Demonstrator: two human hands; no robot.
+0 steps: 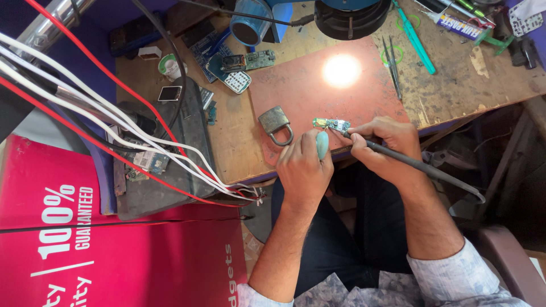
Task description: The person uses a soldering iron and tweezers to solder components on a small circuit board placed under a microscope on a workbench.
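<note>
While the right hand grips a dark soldering iron with its tip at a small green circuit board, the left hand holds a pale teal tool just below that board, centre frame, on the desk's red mat. A padlock lies left of the board.

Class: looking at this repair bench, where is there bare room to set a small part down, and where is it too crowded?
Free: the red mat between the grey metal padlock and the lamp's bright spot, and the bare wooden benchtop right of the thin metal tweezers. Crowded: the back edge with tools, and the left side under white and red cables.
</note>
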